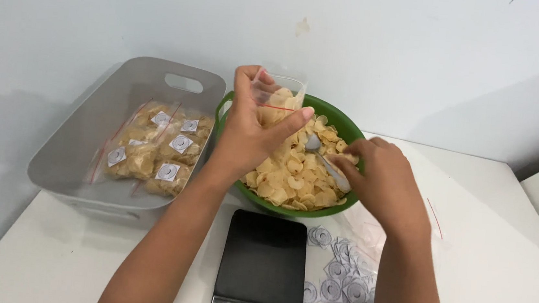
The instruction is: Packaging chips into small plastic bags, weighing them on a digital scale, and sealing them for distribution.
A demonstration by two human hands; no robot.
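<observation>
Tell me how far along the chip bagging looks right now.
Done: several filled bags lie in the grey bin. In hand: the left hand holds a clear bag partly filled, while the right hand works a spoon in the chips. Left: the green bowl looks quite full, and empty bags wait beside the scale.

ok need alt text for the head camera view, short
A person's left hand holds a small clear bag over a green bowl of pale chips while the right hand dips a spoon in. A grey bin of filled bags sits left, a black scale in front.
</observation>
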